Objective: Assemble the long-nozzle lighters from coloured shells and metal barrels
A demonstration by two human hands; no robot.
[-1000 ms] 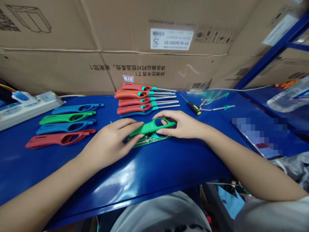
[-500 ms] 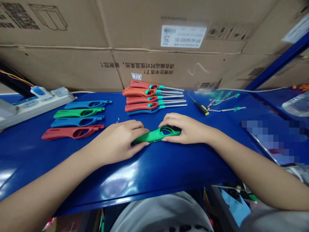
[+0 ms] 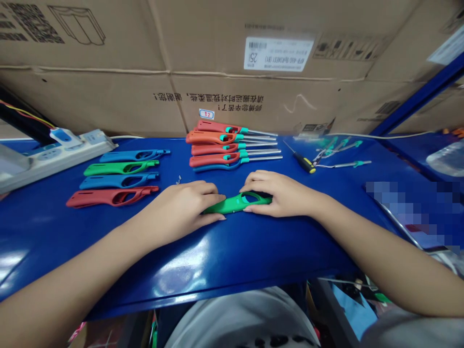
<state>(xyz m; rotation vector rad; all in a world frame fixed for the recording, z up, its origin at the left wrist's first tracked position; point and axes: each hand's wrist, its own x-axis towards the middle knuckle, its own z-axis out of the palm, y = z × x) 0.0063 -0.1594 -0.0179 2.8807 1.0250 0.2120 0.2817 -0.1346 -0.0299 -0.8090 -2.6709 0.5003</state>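
Observation:
A green lighter casing (image 3: 229,205) lies lengthwise between my hands, low over the blue tabletop. My left hand (image 3: 190,205) is closed around its left end, thumb on the near side and fingers on the far side. Around the other end, next to the oval trigger opening, my right hand (image 3: 281,193) pinches with thumb and fingers. A bit of turquoise shows at that opening. Both tips of the casing are partly hidden by my fingers. Left of my hands lie a red casing (image 3: 105,197), two blue ones and another green casing (image 3: 108,167).
Behind my hands is a stack of red-orange lighters (image 3: 213,149) with metal tubes. A screwdriver (image 3: 303,162) and wired nozzle parts (image 3: 340,164) lie at the right. Tiny metal pins (image 3: 179,180) sit near my left hand. A power strip (image 3: 54,157) is far left; cardboard boxes (image 3: 217,53) stand behind.
The whole view has shifted slightly. Both hands stay on the green lighter casing, and my left thumb and fingers look a little farther apart around its end.

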